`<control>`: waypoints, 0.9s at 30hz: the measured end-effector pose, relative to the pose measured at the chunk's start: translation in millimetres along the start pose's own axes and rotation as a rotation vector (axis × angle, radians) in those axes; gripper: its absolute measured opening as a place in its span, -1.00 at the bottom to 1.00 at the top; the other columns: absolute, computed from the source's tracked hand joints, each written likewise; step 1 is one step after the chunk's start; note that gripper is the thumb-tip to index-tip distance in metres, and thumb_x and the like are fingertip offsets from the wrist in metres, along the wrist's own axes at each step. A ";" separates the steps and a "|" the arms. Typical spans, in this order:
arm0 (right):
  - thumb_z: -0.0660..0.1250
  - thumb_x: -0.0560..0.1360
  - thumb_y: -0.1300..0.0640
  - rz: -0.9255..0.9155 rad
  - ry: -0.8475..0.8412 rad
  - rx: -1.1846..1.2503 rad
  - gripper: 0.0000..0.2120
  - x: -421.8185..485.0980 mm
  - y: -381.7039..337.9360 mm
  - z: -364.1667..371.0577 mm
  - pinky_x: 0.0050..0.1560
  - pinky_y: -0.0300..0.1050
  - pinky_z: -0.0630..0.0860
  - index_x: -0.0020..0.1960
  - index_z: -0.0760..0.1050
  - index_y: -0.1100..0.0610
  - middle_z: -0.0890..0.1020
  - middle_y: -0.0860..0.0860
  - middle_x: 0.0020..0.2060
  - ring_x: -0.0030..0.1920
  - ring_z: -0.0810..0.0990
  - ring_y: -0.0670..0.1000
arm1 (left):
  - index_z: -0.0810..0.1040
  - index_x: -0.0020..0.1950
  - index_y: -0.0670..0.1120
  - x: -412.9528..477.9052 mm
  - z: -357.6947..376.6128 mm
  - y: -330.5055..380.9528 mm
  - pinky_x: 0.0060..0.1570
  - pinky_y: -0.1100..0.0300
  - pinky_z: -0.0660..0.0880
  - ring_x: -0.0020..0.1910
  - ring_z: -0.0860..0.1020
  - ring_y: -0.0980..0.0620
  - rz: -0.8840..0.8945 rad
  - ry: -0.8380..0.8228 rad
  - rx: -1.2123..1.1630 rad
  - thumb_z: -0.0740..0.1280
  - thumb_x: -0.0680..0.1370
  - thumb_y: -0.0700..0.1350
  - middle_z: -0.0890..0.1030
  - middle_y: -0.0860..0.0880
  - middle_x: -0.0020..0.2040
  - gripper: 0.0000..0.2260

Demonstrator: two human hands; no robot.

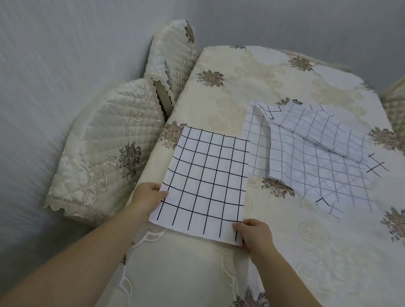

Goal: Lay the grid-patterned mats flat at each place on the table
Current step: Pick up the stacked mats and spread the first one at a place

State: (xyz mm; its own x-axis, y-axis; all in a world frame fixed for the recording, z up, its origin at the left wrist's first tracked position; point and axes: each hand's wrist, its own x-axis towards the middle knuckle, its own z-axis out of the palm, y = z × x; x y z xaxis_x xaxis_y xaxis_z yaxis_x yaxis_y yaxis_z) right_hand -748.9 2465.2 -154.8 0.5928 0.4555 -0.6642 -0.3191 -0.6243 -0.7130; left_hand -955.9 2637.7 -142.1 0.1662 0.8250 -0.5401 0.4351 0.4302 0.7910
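The mat (205, 179) is a thin, flexible sheet, matt white, with a printed black grid; cloth or paper cannot be told. The pile (318, 166) is the same stock, creased and faintly translucent. The tablecloth (230, 90) is cream woven cloth with soft sheen and raised floral embroidery. The chair covers (102, 145) are quilted, glossy, satin-like cloth. The wall (58, 31) is matt, finely ribbed.

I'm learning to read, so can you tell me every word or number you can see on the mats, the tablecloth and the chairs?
No words, numbers or signs can be read anywhere here.
The front mat, pinched by the left hand and the right hand, bears only black grid lines.
The other mats show only grid lines too.
The tablecloth and chair covers carry only flower patterns.
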 end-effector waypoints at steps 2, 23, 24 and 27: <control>0.45 0.37 0.30 -0.008 0.012 -0.010 -0.95 1.9 -2.1 1.9 0.04 0.23 0.59 -0.22 0.59 0.27 0.67 0.24 -0.16 -0.11 0.64 0.23 | 0.61 -0.05 -0.20 4.8 0.0 0.3 0.01 0.03 0.56 -0.10 0.62 -0.14 -0.011 -0.014 -0.031 0.36 0.51 -0.29 0.64 -0.17 -0.09 -0.94; 0.44 0.42 0.16 -0.028 0.094 -0.101 -0.83 -11.0 -3.0 6.9 -0.02 0.14 0.61 -0.30 0.58 0.22 0.66 0.18 -0.25 -0.14 0.63 0.24 | 0.57 -0.14 -0.14 15.0 -20.4 -22.2 0.03 -0.17 0.58 -0.06 0.64 -0.22 -0.071 0.053 -0.094 0.41 0.48 -0.27 0.65 -0.24 -0.05 -0.95; 0.43 0.44 0.12 -0.064 0.118 -0.169 -0.78 -12.1 -4.3 6.2 -0.07 0.07 0.59 -0.32 0.56 0.21 0.64 0.14 -0.31 -0.20 0.61 0.20 | 0.57 -0.12 -0.15 11.2 -20.8 -18.8 0.00 -0.14 0.60 -0.09 0.64 -0.21 -0.037 0.084 -0.052 0.40 0.48 -0.26 0.65 -0.22 -0.07 -0.96; 0.34 0.49 0.04 -0.176 0.228 -0.398 -0.79 -13.8 -9.1 4.0 -0.15 -0.06 0.50 -0.19 0.48 0.19 0.60 0.07 -0.27 -0.19 0.58 0.11 | 0.56 -0.03 -0.14 1.5 -22.5 -10.2 -0.12 0.07 0.56 -0.12 0.61 -0.08 0.149 0.188 0.210 0.34 0.52 -0.23 0.63 -0.10 -0.06 -0.94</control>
State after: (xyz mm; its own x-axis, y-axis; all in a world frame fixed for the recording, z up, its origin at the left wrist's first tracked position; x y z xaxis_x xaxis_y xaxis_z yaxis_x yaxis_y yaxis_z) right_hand -757.1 2467.2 -140.0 0.7732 0.4533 -0.4436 0.0818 -0.7648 -0.6390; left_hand -980.0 2642.8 -144.5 0.0837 0.9348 -0.3452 0.5944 0.2312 0.7702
